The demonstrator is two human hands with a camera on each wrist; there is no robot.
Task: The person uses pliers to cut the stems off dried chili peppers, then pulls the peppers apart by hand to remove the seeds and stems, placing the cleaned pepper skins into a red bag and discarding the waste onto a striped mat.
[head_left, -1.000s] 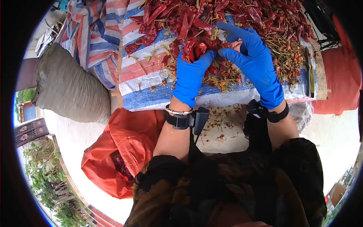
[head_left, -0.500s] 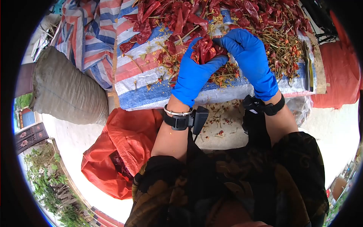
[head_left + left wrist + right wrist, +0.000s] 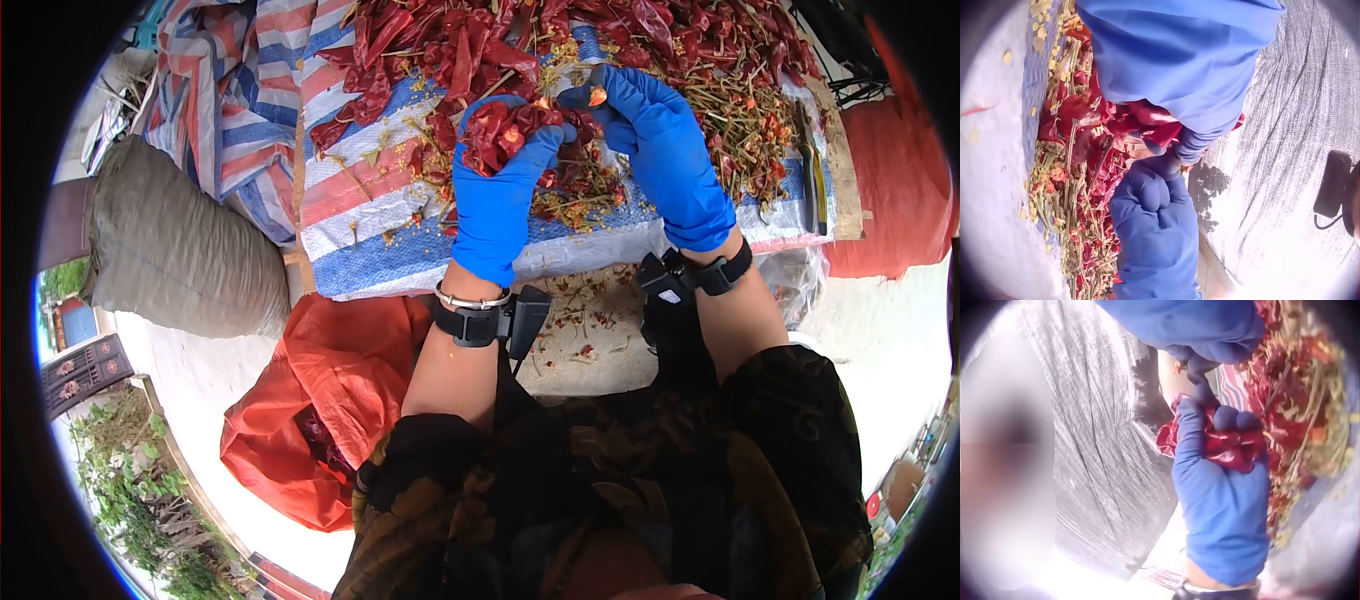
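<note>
In a blue glove, the left hand [image 3: 497,205] has its fingers curled round crumpled dried red peppers [image 3: 490,138]; the right wrist view shows the red pods [image 3: 1232,449] between its thumb and fingers. The right hand [image 3: 660,150], also gloved in blue, is just to the right, pinching a small orange-red piece [image 3: 598,96] at its fingertips. In the left wrist view the right hand [image 3: 1157,231] has its fingers bent close to the left hand [image 3: 1172,62]. Below and around both lie loose stems and yellow seeds [image 3: 590,212].
Red peppers [image 3: 470,50] heap at the back of the striped sheet [image 3: 340,240]. A stem pile [image 3: 745,140] and a dark-and-yellow tool [image 3: 814,185] lie at right. A grey sack [image 3: 190,245] and an open red bag [image 3: 320,400] stand left, another red sack [image 3: 895,190] right.
The right hand came in to the peppers in the left hand and has drawn slightly away, now with a small orange-red piece at its fingertips. The left hand has shifted a little left.
</note>
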